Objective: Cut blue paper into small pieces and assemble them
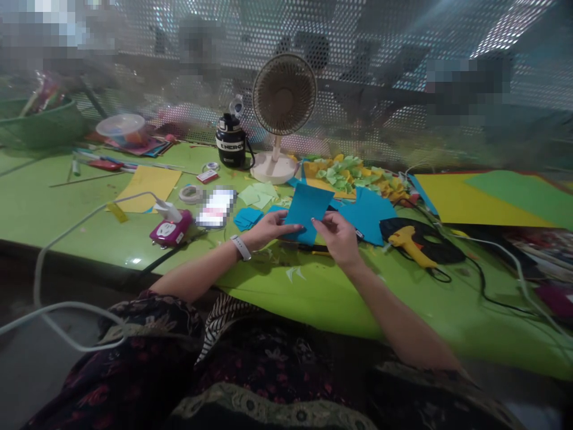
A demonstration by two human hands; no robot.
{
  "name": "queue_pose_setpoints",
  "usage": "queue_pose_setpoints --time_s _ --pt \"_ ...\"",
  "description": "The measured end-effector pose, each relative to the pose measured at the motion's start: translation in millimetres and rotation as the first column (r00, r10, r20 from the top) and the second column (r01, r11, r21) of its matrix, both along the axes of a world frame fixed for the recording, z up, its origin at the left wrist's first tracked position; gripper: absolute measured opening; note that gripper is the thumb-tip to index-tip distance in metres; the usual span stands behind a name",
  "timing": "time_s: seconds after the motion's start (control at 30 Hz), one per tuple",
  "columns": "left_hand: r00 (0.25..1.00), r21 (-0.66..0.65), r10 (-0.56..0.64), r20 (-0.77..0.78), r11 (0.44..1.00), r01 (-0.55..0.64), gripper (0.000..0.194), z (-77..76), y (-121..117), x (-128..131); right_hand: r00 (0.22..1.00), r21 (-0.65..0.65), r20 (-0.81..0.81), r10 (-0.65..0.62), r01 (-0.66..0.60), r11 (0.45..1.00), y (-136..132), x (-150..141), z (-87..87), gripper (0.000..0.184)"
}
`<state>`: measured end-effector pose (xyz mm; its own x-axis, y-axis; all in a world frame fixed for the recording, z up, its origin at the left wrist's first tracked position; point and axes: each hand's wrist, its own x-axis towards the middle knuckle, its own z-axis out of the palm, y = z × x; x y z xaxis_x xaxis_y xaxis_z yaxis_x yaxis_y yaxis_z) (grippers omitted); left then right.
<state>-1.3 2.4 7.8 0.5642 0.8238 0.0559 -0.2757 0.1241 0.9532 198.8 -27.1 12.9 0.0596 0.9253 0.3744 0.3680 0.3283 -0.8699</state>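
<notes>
A rectangular piece of blue paper is held up over the green table, tilted towards me. My left hand pinches its lower left edge, thumb in front. At the lower right edge, my right hand grips the same sheet between thumb and fingers. Left of my hands lie small blue paper pieces in a loose stack, with light green paper pieces behind them. To the right spreads a larger blue paper. Something dark under my hands is mostly hidden.
A yellow glue gun rests on a black mat at right. Behind stand a small fan, a black bottle and a heap of green and yellow paper pieces. A phone and a purple power adapter with a white cable are at left.
</notes>
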Motion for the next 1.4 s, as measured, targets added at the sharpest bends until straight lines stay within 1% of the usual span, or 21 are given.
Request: queue_pose_setpoints --time_s 0.07,0.17,0.4,0.53,0.7,0.93,1.17,1.3,1.4 --pt "0.999 0.004 0.029 -0.025 1.000 -0.029 0.040 -1.1 2 -1 0.999 -0.029 -0.037 0.008 -0.009 1.000 -1 1 3.3 0.035" --pt "0.998 0.014 0.033 -0.059 0.999 -0.033 0.039 -3.7 4 -2 0.995 -0.051 -0.096 0.020 -0.025 0.998 -2 0 7.5 0.035" --pt "0.995 0.079 0.064 -0.074 0.995 -0.058 0.035 -8.7 6 -2 0.992 -0.074 -0.124 0.021 -0.030 0.997 -5 -1 12.1 0.036" --pt "0.991 0.083 0.097 -0.096 0.993 -0.089 0.033 -9.1 6 -3 0.992 -0.109 -0.119 0.047 -0.060 0.992 -4 -2 10.7 0.040" --pt "0.990 0.043 0.111 -0.084 0.993 -0.108 0.034 -8.1 5 -2 0.989 -0.124 -0.122 0.078 -0.093 0.988 -3 -2 7.0 0.042" --pt "0.986 0.070 0.142 -0.093 0.988 -0.135 0.033 -3.6 2 -1 0.989 -0.111 -0.126 0.082 -0.096 0.989 -3 -1 6.2 0.039" --pt "0.975 0.123 0.195 -0.110 0.976 -0.181 0.035 -3.1 1 -2 0.989 -0.112 -0.107 0.097 -0.109 0.988 -2 -1 5.3 0.043" --pt "0.978 0.122 0.190 -0.086 0.976 -0.179 0.034 -3.6 1 -2 0.986 -0.113 -0.127 0.109 -0.123 0.986 2 1 -1.0 0.042" --pt "0.981 0.125 0.180 -0.074 0.978 -0.169 0.034 -3.7 1 -3 0.987 -0.125 -0.118 0.107 -0.122 0.985 2 1 -2.1 0.042"
